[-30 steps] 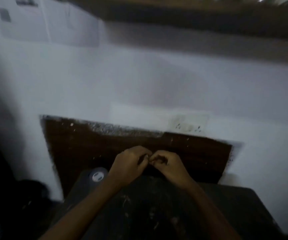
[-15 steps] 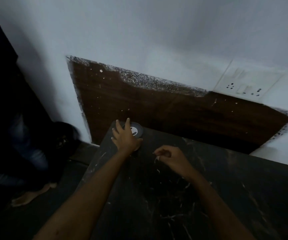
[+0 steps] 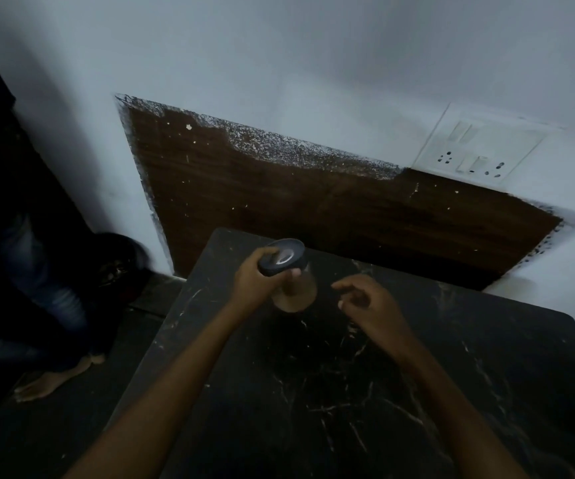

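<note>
My left hand (image 3: 253,281) grips a small clear jar (image 3: 296,292) by its dark round lid (image 3: 283,256), holding it tilted above the black marble table (image 3: 348,392). The jar's lower part looks filled with something brownish. My right hand (image 3: 369,302) hovers just right of the jar with loosely curled fingers; whether it pinches anything small I cannot tell in the dim light.
A dark wooden panel (image 3: 313,209) is set in the white wall behind the table. A white switch and socket plate (image 3: 476,146) sits at the upper right. Another person's bare foot (image 3: 54,378) and dark clothes are on the floor to the left.
My left hand, which lay on the lid at the table's far corner, has lifted the jar and brought it toward the right hand. The camera has tipped further down.
</note>
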### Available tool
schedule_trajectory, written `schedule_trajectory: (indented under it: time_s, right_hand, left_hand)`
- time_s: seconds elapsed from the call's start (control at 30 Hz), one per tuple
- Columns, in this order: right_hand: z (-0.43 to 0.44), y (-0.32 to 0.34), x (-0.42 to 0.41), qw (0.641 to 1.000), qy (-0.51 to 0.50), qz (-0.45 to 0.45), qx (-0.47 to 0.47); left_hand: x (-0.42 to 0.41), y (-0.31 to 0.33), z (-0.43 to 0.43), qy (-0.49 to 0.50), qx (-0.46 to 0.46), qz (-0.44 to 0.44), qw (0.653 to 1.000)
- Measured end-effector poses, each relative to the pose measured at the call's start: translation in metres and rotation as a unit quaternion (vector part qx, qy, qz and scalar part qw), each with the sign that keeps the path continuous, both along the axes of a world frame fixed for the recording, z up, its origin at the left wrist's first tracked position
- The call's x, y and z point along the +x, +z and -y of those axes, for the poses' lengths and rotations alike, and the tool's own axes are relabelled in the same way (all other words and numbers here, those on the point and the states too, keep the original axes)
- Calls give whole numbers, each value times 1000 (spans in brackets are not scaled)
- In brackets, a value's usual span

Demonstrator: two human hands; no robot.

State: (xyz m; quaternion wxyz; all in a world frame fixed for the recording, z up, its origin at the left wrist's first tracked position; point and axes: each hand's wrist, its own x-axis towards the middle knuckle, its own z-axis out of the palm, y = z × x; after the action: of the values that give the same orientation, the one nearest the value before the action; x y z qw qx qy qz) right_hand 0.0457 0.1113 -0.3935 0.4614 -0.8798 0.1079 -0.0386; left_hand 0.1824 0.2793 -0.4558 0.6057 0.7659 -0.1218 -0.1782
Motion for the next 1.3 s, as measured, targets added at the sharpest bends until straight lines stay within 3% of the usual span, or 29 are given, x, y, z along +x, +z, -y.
schedule_trajectory:
  time_s: [0.1,0.2,0.3,0.4,0.63,0.7,0.77,0.87,0.93,1.1,1.23,1.3]
  right_hand:
    - [7,8,-37,999,33,6,-36]
    - [16,20,-75,990,93,-20,-104]
    - [19,24,-104,975,155,-54,-150]
    - [20,18,-131,975,171,-65,-130]
    - [31,17,-181,994,78,-76,-31]
    - [37,16,-193,994,74,-82,5]
    - [44,17,-202,995,63,-72,10]
    - [52,22,-212,996,57,-66,-3]
    - [56,25,-218,996,58,-66,-23]
    - [69,31,-232,995,67,-70,-30]
    - [82,39,-242,992,75,-97,6]
    - [85,42,-245,993,70,-93,3]
  left_hand:
    - [-32,33,1,-98,-12,-18,995]
    - [-66,62,8,-192,37,4,981]
    - [-96,80,20,-215,101,13,971]
    - [-127,90,36,-230,175,24,957]
    - [-176,95,61,-275,314,37,908]
    - [-184,92,60,-305,254,22,918]
    - [-197,90,57,-344,197,71,915]
    - [-224,88,57,-405,238,196,861]
    - [-239,85,62,-405,250,247,844]
    - [-245,72,67,-361,149,275,879]
    - [-247,73,63,-338,60,220,913]
    - [-249,74,64,-348,41,205,914]
